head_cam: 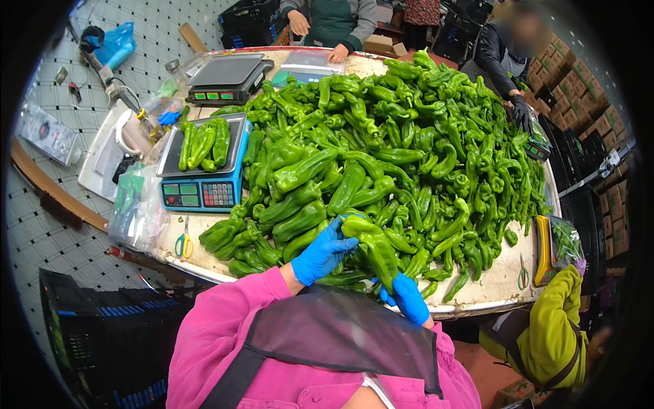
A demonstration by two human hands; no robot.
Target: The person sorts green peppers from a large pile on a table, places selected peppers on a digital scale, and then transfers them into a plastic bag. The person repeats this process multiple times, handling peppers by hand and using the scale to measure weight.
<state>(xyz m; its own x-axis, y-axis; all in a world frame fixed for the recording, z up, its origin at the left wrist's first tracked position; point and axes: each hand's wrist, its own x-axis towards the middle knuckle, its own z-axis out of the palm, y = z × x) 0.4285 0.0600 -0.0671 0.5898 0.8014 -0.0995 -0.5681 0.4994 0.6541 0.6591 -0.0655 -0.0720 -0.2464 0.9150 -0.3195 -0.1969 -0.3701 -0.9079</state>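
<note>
Between my two blue-gloved hands hangs one large green pepper (372, 248). My left hand (325, 250) grips its upper end, thumb across the front. Around the lower tip closes my right hand (407, 296), its fingers partly hidden behind the pepper. Just beyond lies a big heap of long green peppers (398, 138), spread over a worn white table (202, 255). To the left of the heap stands a blue digital scale (202, 191) with several green peppers (205, 143) on its metal plate.
Scissors (184, 243) with yellow and teal handles lie near the table's front edge; another pair (522, 273) lies right. Plastic bags (134, 209), a pitcher (130, 134) and a second scale (227, 79) occupy the left side. Co-workers stand at the far side and right; black crates (102, 342) sit below left.
</note>
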